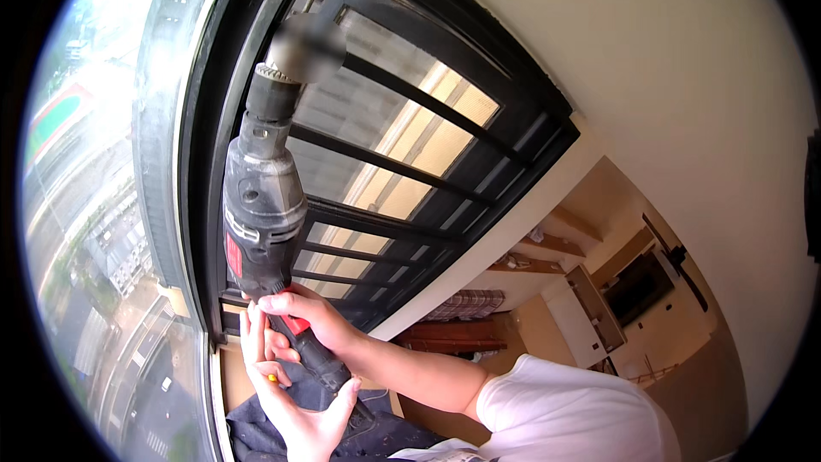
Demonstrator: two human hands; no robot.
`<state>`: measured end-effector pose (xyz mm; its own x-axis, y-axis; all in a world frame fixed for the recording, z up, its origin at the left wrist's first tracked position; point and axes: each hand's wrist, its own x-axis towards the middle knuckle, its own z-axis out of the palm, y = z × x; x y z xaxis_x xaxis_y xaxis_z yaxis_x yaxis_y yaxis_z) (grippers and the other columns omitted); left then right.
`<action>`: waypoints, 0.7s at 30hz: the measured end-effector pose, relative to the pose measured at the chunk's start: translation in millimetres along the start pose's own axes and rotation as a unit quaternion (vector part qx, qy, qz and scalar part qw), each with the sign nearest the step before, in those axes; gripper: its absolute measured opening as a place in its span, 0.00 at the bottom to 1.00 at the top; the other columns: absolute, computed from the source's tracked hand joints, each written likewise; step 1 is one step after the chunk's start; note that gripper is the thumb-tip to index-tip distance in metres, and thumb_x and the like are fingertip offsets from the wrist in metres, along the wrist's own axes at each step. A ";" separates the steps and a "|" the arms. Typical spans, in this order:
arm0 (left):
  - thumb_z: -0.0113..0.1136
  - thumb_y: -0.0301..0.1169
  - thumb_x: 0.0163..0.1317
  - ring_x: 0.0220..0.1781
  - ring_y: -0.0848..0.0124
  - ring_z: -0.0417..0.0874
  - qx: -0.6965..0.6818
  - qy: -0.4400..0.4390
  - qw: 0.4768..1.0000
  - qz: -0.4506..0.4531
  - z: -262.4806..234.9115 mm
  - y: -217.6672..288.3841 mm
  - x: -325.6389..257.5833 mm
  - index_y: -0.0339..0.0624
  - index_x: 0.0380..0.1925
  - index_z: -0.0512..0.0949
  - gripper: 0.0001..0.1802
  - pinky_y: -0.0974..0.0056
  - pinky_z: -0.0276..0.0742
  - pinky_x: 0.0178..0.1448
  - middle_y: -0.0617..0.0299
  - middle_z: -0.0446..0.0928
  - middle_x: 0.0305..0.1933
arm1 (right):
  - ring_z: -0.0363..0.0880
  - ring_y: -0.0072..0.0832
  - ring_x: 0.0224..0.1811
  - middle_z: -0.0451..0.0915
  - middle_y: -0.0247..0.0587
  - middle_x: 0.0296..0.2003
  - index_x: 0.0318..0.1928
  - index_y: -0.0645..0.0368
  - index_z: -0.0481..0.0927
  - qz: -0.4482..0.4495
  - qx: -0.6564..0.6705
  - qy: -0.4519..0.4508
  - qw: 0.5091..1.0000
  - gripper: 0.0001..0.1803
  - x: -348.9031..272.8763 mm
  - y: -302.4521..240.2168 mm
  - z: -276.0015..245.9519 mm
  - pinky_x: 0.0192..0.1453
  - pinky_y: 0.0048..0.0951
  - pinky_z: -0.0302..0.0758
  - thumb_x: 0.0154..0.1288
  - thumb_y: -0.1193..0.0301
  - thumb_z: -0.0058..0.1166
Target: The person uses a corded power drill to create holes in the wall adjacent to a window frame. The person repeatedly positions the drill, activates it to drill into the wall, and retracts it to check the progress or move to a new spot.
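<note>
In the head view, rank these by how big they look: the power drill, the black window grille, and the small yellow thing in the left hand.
1. Black window grille: spans much of the picture.
2. Power drill: long, but nearer the camera, so it looks larger than it is. The right hand grips its handle.
3. Small yellow thing in the left hand: a speck.

My arms are bare below the short white sleeve (547, 398) of my T-shirt, showing at five o'clock. My hands (299, 359) wear no gloves, rings or watch. Dark blue trousers (282, 432) show at six o'clock.
</note>
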<state>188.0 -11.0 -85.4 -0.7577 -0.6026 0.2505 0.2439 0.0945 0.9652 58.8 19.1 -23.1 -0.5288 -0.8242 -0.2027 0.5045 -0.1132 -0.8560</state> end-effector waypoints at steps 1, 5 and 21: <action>0.75 0.29 0.38 0.61 0.58 0.65 -0.017 0.020 0.999 0.037 5.8 1.5 6.0 0.38 0.53 0.57 0.44 0.54 0.55 0.72 0.45 0.57 0.70 | 0.68 0.22 0.15 0.72 0.38 0.22 0.45 0.59 0.71 -0.009 0.002 0.006 1.000 0.18 2.6 -5.6 1.7 0.17 0.22 0.68 0.63 0.61 0.56; 0.73 0.28 0.37 0.53 0.63 0.65 -0.012 0.053 0.993 0.108 11.7 11.8 31.2 0.36 0.55 0.58 0.44 0.60 0.57 0.67 0.52 0.62 0.57 | 0.68 0.23 0.15 0.72 0.40 0.23 0.45 0.60 0.71 -0.036 -0.015 0.002 0.999 0.18 20.3 -19.2 -0.3 0.16 0.24 0.68 0.63 0.62 0.56; 0.73 0.28 0.39 0.76 0.45 0.55 -0.028 0.051 0.994 0.091 18.8 63.1 61.7 0.38 0.42 0.62 0.32 0.57 0.69 0.59 0.41 0.63 0.69 | 0.67 0.22 0.13 0.76 0.36 0.26 0.52 0.58 0.72 -0.021 -0.035 -0.009 0.999 0.21 23.4 -51.3 -7.9 0.16 0.23 0.63 0.65 0.57 0.52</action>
<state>145.3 -27.3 -7.6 -0.6339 -0.6566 0.4087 0.4067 0.1665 0.8983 15.2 10.0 12.3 -0.5357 -0.8295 -0.1578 0.4326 -0.1092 -0.8949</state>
